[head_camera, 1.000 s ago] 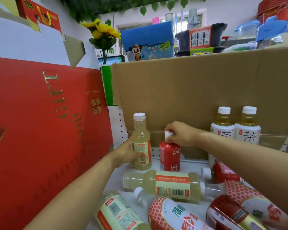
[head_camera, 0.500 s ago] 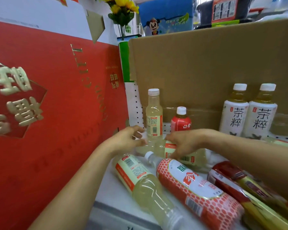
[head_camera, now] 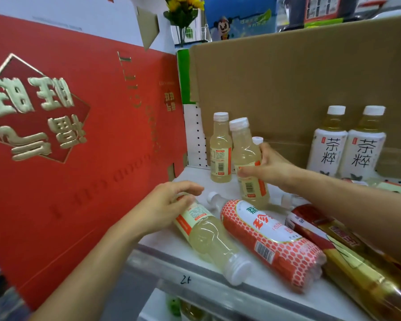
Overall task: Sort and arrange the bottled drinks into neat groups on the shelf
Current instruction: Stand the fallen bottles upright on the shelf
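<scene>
Left of frame: red gift box stands beside the shelf | lower centre: left hand, fingers loosely curled, rests on a lying pale bottle, grip not closed | centre: right hand grasps a tilted pale bottle, just beside an upright pale bottle | right: two upright tea bottles against the cardboard.

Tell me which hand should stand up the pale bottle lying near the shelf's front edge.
Left. The left hand already rests on the lying pale bottle; the right hand is busy holding a tilted pale bottle.
</scene>
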